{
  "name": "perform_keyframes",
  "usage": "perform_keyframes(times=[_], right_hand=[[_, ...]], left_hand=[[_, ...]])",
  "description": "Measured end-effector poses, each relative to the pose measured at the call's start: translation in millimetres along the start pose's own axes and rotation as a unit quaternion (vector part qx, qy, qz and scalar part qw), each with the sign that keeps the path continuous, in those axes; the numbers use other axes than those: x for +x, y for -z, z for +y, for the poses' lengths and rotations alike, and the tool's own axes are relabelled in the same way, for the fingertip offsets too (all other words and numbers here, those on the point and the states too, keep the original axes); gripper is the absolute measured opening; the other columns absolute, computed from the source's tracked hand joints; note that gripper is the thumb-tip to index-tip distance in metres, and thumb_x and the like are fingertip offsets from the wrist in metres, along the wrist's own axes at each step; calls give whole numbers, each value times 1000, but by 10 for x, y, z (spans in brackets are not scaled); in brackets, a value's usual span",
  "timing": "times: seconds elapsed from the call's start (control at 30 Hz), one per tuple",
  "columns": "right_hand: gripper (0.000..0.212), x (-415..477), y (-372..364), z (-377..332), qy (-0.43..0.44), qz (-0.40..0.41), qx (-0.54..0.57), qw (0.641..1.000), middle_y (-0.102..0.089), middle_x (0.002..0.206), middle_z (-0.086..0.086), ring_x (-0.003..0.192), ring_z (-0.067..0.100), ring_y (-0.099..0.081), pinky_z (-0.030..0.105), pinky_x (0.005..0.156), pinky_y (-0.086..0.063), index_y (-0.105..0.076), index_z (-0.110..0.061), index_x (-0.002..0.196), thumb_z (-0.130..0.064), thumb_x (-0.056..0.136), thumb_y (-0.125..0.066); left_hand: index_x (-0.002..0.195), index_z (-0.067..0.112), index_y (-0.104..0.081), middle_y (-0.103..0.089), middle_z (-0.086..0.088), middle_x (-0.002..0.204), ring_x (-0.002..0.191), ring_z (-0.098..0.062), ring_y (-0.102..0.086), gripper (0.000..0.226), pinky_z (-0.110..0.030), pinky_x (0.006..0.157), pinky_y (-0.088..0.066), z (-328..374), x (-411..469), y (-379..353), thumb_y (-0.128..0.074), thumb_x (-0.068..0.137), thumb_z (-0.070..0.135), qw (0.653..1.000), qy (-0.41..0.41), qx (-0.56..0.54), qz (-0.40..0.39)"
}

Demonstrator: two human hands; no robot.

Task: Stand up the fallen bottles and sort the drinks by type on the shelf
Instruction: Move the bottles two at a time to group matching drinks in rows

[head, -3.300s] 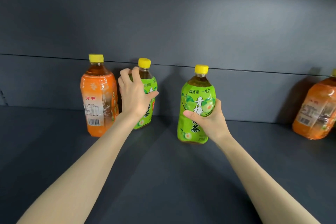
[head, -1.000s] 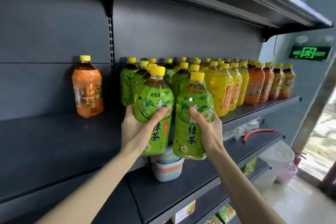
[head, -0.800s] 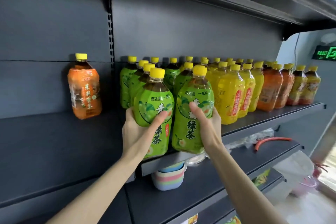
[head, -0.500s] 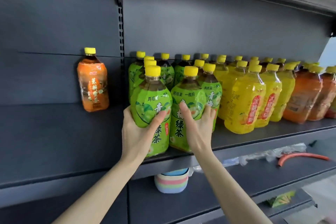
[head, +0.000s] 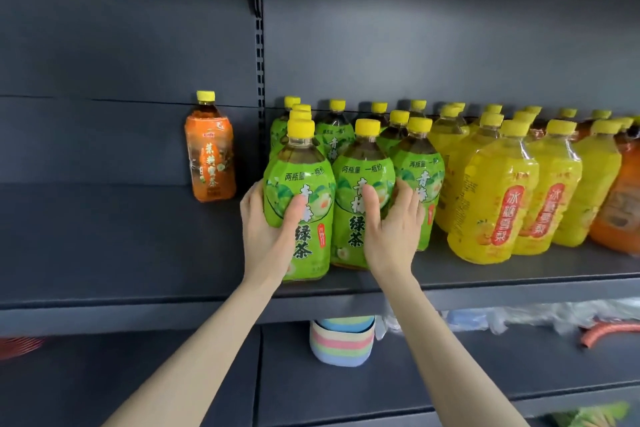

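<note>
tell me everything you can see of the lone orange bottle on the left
The orange bottle looks like clear plastic, with a yellow screw cap, dark amber drink showing at the neck and an orange wrap label bearing pale characters. It stands upright near the back of the left shelf bay, apart from the green bottles; only the shelf touches it.

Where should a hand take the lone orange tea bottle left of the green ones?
Likely round its labelled body at mid-height, coming from the front. The orange tea bottle stands upright and alone, with shelf surface showing in front and left of it and the back panel close behind.
</note>
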State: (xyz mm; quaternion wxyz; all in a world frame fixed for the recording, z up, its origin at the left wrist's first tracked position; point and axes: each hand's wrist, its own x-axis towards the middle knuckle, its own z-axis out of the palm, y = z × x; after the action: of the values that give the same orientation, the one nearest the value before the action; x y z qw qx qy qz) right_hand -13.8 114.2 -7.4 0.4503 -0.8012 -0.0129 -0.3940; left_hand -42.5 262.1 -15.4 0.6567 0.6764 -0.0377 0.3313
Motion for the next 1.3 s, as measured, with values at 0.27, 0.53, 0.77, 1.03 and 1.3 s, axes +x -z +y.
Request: perform_keyframes(times=[0.27,0.53,0.77,1.03,1.3], right_hand=[[76,59,29,12,-10,-11,15,1000,-49,126,8,103,28,-57,28,72,-35,-44,-10,137,-62,83,-37],[63,83,56,66,-10,-7,5,1000,-58,124,5,113,23,-55,35,85,-44,-46,-14,138,-55,90,-45],[56,27,184,43,-11,-55,-2,998,-55,132,5,114,24,-55,41,91,-48,-41,-18,143,-46,95,-49],[18,-265,381,-235,112,-27,-6,993,-63,107,5,88,22,-62,27,65,-40,-65,-10,107,-18,92,-59],[26,-516,-58,-937,125,-88,97,983,-65,90,-1,76,12,-59,34,70,-50,-69,-11,87,-29,88,-50]], left_hand=[[133,26,-48,-61,10,122,111,-3,-58,71,-22,91,-48,-63,90,-24,-61,71,59,999,15,-37,-16],[133,29,-43,-60,12,120,107,3,-57,70,-18,87,-48,-43,87,-67,-66,74,60,1000,20,-6,-6],[140,23,-35,-56,7,124,111,-10,-53,67,-25,90,-46,129,24,53,-51,85,57,988,48,126,-73],[110,18,-65,-71,2,98,83,-11,-66,28,-35,81,-54,424,-146,476,-60,89,36,938,-38,338,-74],[89,21,-70,-70,10,78,75,-2,-64,17,-29,76,-54,725,26,1211,-59,90,34,933,-109,340,-42]])
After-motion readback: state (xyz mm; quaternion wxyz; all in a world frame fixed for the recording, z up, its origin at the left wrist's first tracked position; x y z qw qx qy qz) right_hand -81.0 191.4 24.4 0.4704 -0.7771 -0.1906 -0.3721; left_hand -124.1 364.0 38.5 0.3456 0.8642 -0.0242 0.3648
